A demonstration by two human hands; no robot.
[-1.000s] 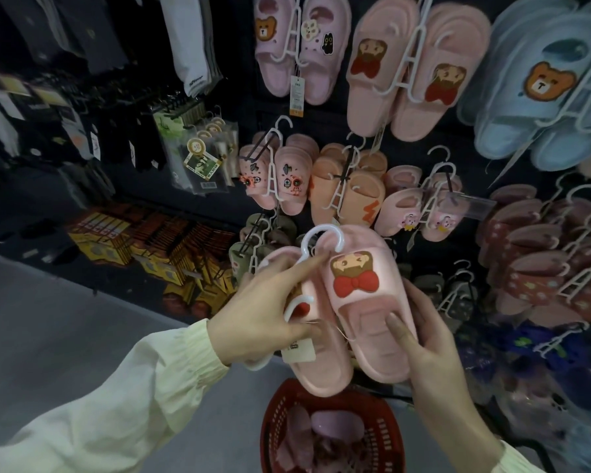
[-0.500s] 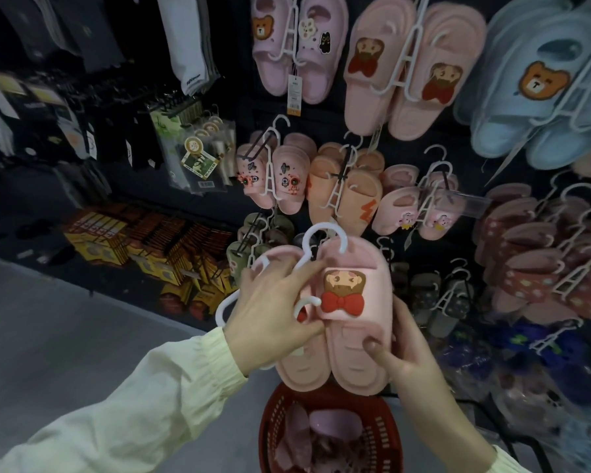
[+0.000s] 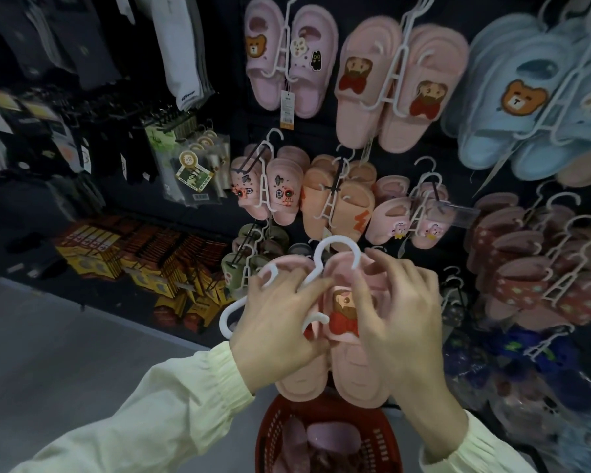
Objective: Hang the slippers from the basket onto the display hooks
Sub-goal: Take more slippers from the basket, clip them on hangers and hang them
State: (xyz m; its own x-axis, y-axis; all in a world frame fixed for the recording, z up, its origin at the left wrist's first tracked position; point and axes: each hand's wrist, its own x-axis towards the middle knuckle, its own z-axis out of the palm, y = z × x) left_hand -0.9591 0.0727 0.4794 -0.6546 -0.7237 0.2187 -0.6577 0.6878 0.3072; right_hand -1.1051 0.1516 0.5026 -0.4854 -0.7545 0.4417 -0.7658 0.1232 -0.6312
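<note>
Head view: left hand (image 3: pixel 280 322), right hand (image 3: pixel 400 312) grip pink slippers (image 3: pixel 359 373) before dark display wall (image 3: pixel 234 131), grey floor (image 3: pixel 65 353).

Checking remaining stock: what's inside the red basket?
Inside the red basket, a few pink and mauve slippers lie loose; their count is unclear. The held pair covers its far edge, and the frame cuts off its near side.

Pink slipper pair (image 3: pixel 359 377) with bow-girl patch, clipped on white hanger (image 3: pixel 338 239), upright above red basket (image 3: pixel 270 430)
</note>
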